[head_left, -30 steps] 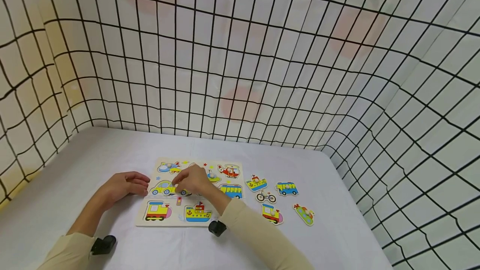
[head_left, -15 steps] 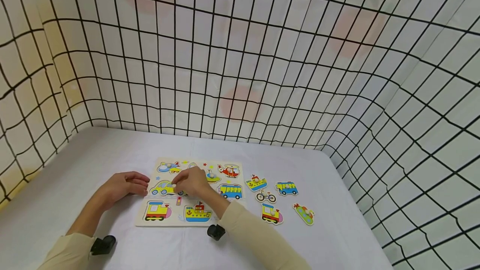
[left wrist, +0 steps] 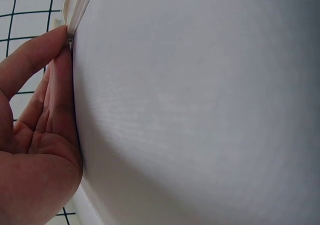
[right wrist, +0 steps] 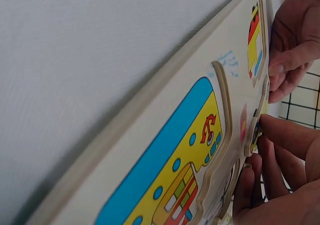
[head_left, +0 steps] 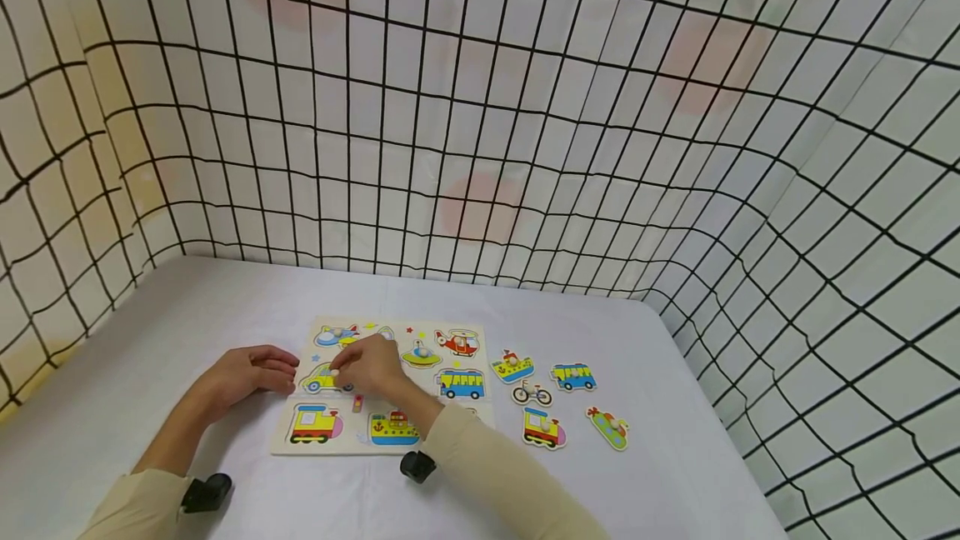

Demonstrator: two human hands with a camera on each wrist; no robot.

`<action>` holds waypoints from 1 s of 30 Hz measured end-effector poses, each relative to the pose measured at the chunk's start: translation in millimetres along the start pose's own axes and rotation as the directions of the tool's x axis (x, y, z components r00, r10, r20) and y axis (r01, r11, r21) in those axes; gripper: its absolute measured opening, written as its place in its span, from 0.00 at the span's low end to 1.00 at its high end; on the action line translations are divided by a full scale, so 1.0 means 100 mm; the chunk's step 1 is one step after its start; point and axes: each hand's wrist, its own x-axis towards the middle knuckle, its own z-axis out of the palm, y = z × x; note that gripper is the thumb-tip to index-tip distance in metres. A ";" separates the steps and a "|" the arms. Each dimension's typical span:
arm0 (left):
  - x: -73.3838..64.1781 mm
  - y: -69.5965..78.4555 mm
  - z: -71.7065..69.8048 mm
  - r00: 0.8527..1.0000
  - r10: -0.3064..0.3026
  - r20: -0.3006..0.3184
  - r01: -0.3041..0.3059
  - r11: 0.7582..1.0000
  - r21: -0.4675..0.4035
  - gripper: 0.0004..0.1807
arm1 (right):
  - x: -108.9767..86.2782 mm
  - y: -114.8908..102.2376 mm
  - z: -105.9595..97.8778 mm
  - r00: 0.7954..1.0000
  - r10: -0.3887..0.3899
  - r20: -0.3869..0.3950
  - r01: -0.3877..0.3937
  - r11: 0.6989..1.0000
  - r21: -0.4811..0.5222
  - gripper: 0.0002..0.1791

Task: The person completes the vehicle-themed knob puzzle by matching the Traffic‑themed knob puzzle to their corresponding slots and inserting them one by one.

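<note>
On the white table lies a wooden puzzle board [head_left: 352,442] with vehicle pictures and cut-outs. My right hand [head_left: 372,369] is over its left middle part, thumb and fingers pinching a yellow car puzzle piece [head_left: 321,380] that overlaps the car's place there. In the right wrist view, the thumb and fingertips meet at the car piece's edge, close over the board. My left hand [head_left: 247,375] rests on the table at the board's left side, with extended fingers. Its thumb and fingertips touch the board's edge in the left wrist view.
Right of the board lie loose pieces: a ship [head_left: 513,367], a bus [head_left: 574,377], a bicycle [head_left: 532,394], a train [head_left: 543,429] and a green piece [head_left: 608,429]. A helicopter piece [head_left: 459,342] and a saucer piece [head_left: 422,354] sit in the board. Black netting [head_left: 480,132] surrounds the table.
My right hand has moved left with the car piece, which now overlaps the car's place on the board. The bus and saucer pictures show more fully. My left hand has stayed put.
</note>
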 end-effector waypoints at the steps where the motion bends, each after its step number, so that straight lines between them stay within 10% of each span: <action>1: 0.00 0.00 0.00 1.000 0.001 -0.001 -0.001 1.000 0.000 0.28 | 0.00 -0.01 0.01 1.000 0.002 -0.002 -0.002 1.000 -0.003 0.04; 30: 0.02 0.00 -0.01 1.000 -0.007 0.005 0.007 1.000 0.024 0.30 | 0.00 -0.03 0.07 0.997 0.069 -0.017 -0.069 0.998 0.015 0.05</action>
